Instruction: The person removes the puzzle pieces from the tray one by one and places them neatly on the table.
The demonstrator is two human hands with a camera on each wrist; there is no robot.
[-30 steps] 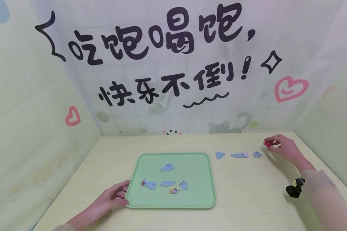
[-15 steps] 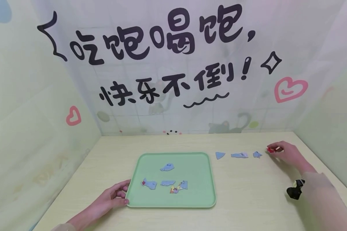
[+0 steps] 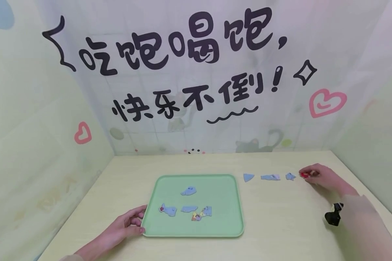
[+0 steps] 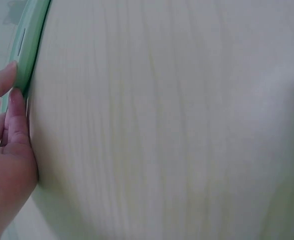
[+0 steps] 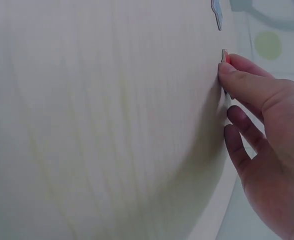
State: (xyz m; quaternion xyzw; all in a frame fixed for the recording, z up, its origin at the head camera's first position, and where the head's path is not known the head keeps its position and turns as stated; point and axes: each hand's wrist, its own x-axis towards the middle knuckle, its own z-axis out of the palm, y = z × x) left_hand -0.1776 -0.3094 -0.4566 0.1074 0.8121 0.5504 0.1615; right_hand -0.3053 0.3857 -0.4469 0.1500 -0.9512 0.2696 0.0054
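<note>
In the head view my right hand point(image 3: 323, 176) pinches a small red flat piece, likely a puzzle piece point(image 3: 303, 175), low at the right end of a row of pieces. The right wrist view has that red piece point(image 5: 226, 57) between thumb and index finger, close to the tabletop. To its left lie a small blue piece point(image 3: 290, 176), a long blue piece point(image 3: 270, 177) and a blue triangular piece point(image 3: 248, 177). My left hand point(image 3: 127, 223) grips the left edge of a green tray point(image 3: 196, 232), also visible as a green rim point(image 4: 29, 50) in the left wrist view.
Several pieces lie on the tray, among them a blue one point(image 3: 189, 190) at the back and a blue one with a red spot point(image 3: 168, 210). A black object point(image 3: 334, 214) is at the right sleeve. Printed cloth walls point(image 3: 196, 137) bound the pale wooden table point(image 3: 281, 224).
My right hand has come down and nearer with the red piece, level with the row of blue pieces. The left hand and the tray stay in place.
</note>
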